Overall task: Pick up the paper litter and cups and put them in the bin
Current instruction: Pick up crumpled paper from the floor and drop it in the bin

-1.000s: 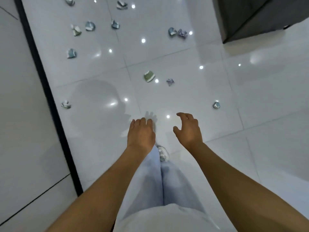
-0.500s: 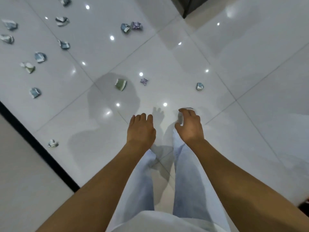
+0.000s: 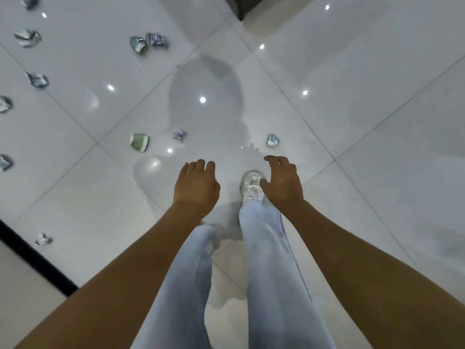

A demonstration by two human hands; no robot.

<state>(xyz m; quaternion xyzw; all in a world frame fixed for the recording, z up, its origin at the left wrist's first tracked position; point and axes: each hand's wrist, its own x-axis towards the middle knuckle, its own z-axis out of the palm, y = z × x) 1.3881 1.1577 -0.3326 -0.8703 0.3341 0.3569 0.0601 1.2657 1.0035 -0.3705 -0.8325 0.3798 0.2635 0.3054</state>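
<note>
Crumpled blue-white paper scrap (image 3: 273, 140) on glossy floor tiles (image 3: 377, 122), just ahead of right hand (image 3: 283, 183); likely feather-light, soft, crushable, best pinched anywhere across its folds. Flattened green cup (image 3: 140, 142) and small purple wad (image 3: 179, 135) nearby, ahead of left hand (image 3: 196, 183). Both hands empty, fingers loosely curled, clamped on nothing. Compared with half a second ago: scrap nearer, white shoe (image 3: 251, 186) now forward.
</note>
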